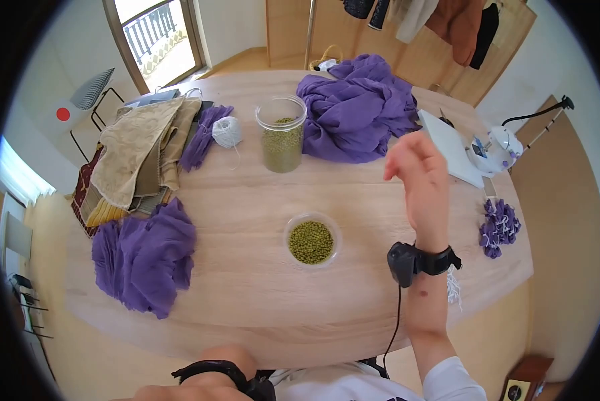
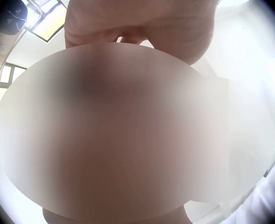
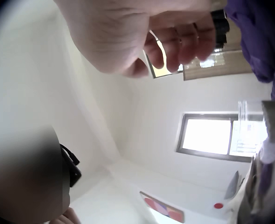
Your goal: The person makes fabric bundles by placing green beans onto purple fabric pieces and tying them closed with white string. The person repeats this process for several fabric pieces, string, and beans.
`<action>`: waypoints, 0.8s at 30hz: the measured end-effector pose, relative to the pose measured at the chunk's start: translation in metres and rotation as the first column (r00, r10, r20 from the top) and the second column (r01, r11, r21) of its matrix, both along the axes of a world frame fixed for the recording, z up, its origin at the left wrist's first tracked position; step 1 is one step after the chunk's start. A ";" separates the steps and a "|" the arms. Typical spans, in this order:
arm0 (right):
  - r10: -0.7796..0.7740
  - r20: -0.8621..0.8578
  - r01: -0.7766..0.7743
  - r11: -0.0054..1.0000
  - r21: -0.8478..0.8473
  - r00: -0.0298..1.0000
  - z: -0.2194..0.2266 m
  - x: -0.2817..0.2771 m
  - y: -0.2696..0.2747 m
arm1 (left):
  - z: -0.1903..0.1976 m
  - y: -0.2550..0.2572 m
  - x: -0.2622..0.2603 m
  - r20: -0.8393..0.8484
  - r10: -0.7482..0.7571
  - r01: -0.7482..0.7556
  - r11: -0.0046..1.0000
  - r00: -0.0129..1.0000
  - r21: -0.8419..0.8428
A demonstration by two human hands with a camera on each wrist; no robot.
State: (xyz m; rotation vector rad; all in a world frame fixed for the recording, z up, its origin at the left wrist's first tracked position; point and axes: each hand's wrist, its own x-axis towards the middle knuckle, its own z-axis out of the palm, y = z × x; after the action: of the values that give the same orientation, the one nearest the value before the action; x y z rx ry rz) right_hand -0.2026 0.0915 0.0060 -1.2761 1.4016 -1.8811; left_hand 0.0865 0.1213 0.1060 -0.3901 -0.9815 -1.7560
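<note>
My right hand (image 1: pixel 425 180) is raised over the right side of the table, its fingers loosely bent and nothing between them. In the right wrist view the bent fingers (image 3: pixel 179 46) hang in the air, apart from the purple cloth (image 3: pixel 258 42). That large purple cloth (image 1: pixel 360 110) lies bunched at the table's back, just beyond the hand in the head view. My left hand (image 2: pixel 142 21) is held up close to my body; most of its fingers are hidden. A small tub of green beans (image 1: pixel 311 242) stands mid-table, and a clear jar (image 1: pixel 282 144) part full of them stands behind it.
Folded beige fabrics (image 1: pixel 139 150) and another purple cloth (image 1: pixel 146 257) lie at the left. A ball of white yarn (image 1: pixel 227 132) sits beside the jar. On the right are a white board (image 1: pixel 450 147), a white device (image 1: pixel 497 150) and purple scrunchies (image 1: pixel 499 227).
</note>
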 end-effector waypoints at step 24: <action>0.450 -0.270 -0.177 0.730 0.660 0.851 -0.070 0.005 -0.027 | -0.083 -0.103 -0.032 0.205 0.058 -0.057 0.998 0.977 -0.010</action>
State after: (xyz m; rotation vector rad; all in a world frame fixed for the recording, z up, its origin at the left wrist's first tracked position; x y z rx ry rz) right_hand -0.1972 0.0642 -0.0643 -1.4812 1.6731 -0.8114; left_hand 0.0550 0.0184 0.0226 -0.1831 -1.1310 -1.7664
